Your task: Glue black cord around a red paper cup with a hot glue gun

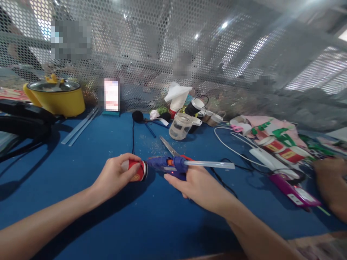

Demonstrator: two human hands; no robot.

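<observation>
My left hand (117, 174) is wrapped round a small red and white paper cup (137, 171) lying on its side on the blue table (108, 137). My right hand (195, 184) grips a blue hot glue gun (168, 165), its nozzle pointing left and touching the cup's end. A clear glue stick (210, 164) sticks out of the gun's back to the right. A pair of scissors (170, 146) lies just behind the gun.
A yellow pot with lid (55, 96) stands far left. A phone (111, 95), a clear jar (180, 126), cups and clutter line the perforated screen (162, 47). White cable (233, 148), red cups (282, 150) and a purple item (294, 191) lie right. Another person's hand (330, 180) is at the right edge.
</observation>
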